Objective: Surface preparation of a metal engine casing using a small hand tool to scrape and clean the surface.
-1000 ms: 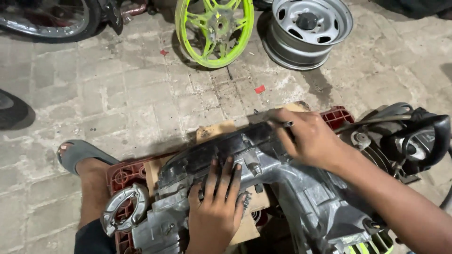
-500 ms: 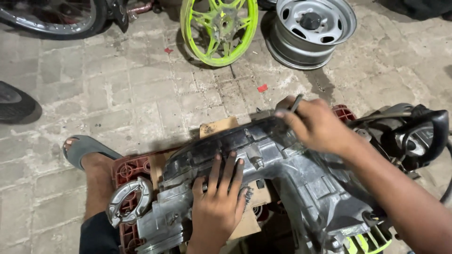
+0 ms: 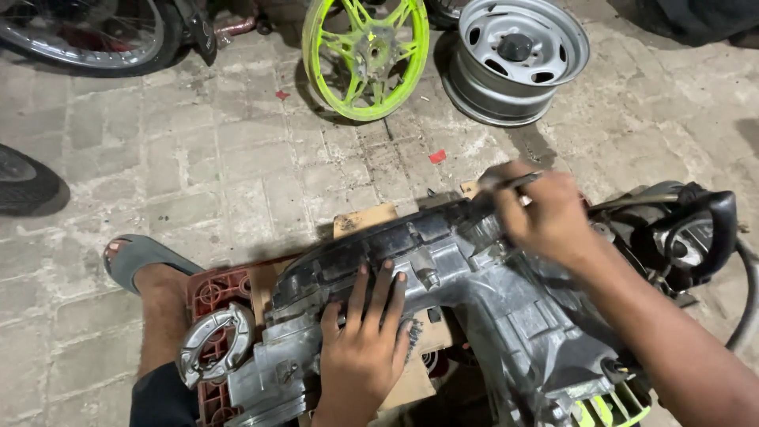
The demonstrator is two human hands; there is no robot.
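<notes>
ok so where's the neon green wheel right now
In the head view, the neon green wheel stands at the top centre on the paved floor, just left of the grey steel rim and beyond the engine casing.

Engine casing (image 3: 474, 316) under the left hand's fingers (image 3: 371, 296): cast metal, dull grey, grimy, rough. Thin tool (image 3: 518, 182) between the right hand's fingers (image 3: 514, 217): bare metal. Crate (image 3: 213, 292) left of the fingers: red moulded plastic. Paving (image 3: 198, 158) beyond: rough, matt stone.
</notes>
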